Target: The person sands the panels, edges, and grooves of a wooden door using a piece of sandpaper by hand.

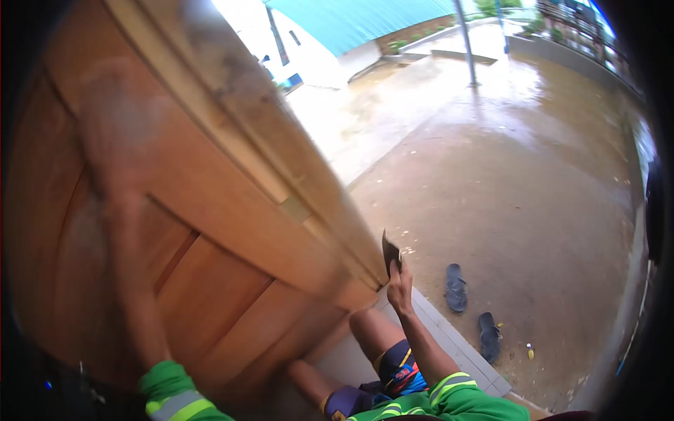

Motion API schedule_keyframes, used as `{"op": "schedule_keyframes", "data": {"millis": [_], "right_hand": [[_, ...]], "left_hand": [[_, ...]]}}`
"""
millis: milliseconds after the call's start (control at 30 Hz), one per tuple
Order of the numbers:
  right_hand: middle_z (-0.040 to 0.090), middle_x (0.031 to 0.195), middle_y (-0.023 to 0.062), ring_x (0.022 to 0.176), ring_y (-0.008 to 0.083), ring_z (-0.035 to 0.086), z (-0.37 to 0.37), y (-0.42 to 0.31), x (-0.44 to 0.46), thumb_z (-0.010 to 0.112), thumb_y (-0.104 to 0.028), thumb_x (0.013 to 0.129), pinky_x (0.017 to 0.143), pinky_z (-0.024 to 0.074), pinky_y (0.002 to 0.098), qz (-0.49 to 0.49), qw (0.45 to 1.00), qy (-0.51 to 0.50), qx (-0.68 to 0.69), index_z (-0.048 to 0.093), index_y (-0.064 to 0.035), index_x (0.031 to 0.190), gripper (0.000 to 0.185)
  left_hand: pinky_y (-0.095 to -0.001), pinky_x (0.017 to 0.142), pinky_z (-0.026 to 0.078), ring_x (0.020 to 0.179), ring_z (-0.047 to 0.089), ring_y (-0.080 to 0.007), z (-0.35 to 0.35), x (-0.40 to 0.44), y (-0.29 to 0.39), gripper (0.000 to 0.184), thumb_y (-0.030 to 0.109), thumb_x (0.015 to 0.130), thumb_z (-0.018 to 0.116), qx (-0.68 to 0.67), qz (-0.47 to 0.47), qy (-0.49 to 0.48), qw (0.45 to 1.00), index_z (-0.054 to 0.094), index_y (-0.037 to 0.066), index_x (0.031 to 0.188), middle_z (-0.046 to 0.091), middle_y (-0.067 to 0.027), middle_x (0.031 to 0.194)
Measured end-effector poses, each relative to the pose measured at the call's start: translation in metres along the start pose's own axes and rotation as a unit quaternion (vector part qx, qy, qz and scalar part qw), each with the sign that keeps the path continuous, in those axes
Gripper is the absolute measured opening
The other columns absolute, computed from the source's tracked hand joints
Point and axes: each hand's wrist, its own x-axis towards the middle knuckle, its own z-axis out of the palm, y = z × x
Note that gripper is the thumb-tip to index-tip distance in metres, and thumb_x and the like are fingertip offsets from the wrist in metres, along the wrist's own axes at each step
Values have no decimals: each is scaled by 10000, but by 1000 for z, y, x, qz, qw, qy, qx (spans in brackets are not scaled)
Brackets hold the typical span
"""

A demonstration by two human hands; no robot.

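Observation:
A brown panelled wooden door (232, 259) fills the left side of the view, tilted across it. My left arm reaches up along its face, and my left hand (119, 105) is over the upper part. That hand is blurred, so its fingers do not show clearly. Near the door's right edge, my right hand (400, 288) is closed around a thin, dark, flat piece (391, 254) with a bent edge. Whether it is sandpaper or something stiffer, I cannot tell.
Beside the tiled step (449, 337) lie two dark flip-flops, one (456, 288) farther out and another (489, 338) nearer. Wet concrete ground (533, 210) stretches outside. A metal post (466, 42) stands farther off, and a low wall (576, 63) curves along the right.

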Motion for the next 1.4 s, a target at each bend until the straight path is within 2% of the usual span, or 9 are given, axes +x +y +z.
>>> {"op": "schedule_keyframes", "data": {"millis": [67,233,567,767,1000,1133,1200,1300,1400], "right_hand": [[600,1373,224,1280,281,555,30,-38,4,443,-228,1075,1093,398,365,-83,995,-24,42,517,54,1406,441],[323,1615,253,1514,397,277,108,-45,-34,515,-79,964,1225,201,500,-299,950,-86,-38,410,-7,1532,582],[271,1662,186,1535,456,198,205,-118,-11,590,-61,852,1245,118,573,-436,887,-53,-141,470,-160,1538,703],[314,1623,209,1536,341,230,163,165,-66,402,-262,1072,1259,153,450,240,953,171,-67,278,-58,1589,569],[256,1645,255,1535,379,225,165,43,-69,467,4,904,1256,171,421,-122,978,100,-140,398,27,1521,621],[625,1294,261,1194,434,600,150,374,-87,524,-41,938,1006,487,481,219,969,103,-54,562,19,1316,385],[665,1199,168,1070,289,647,130,304,-63,442,-382,1058,893,541,452,496,766,229,339,579,23,1287,485],[668,1060,126,947,262,636,149,461,-155,466,-336,1061,839,552,440,357,926,-55,-111,601,-16,1172,365],[647,973,100,874,239,620,97,363,-151,487,-237,1042,818,555,434,563,753,-22,340,604,-51,1098,226]], "left_hand": [[-554,1243,192,1538,245,-349,74,-40,28,752,449,975,587,-216,129,208,945,297,179,1614,265,-163,1664],[-571,1221,229,1515,275,-349,74,-91,41,744,400,918,657,-274,363,75,887,375,173,1568,323,-105,1637],[-529,1234,221,1521,298,-277,85,-44,0,581,370,1032,487,-154,253,202,934,384,220,1583,358,-14,1643],[-487,1210,279,1470,383,-329,83,-28,-6,553,291,1023,546,-231,307,214,898,450,117,1539,453,-118,1573],[-583,1216,205,1504,270,-417,84,-30,7,754,547,1000,451,-199,289,214,912,319,102,1595,303,-196,1631],[-641,1213,172,1515,219,-466,79,-42,17,937,747,958,406,-138,249,233,930,271,90,1612,235,-247,1651],[-654,1213,170,1505,241,-473,75,-57,32,1010,804,916,412,-158,248,237,926,321,54,1587,273,-290,1622],[-617,1178,228,1452,310,-457,89,-78,52,912,703,926,453,-181,248,180,934,366,50,1557,337,-270,1576],[-562,1126,315,1372,415,-434,97,-108,41,767,551,942,516,-186,231,92,951,433,43,1512,434,-241,1508]]}}
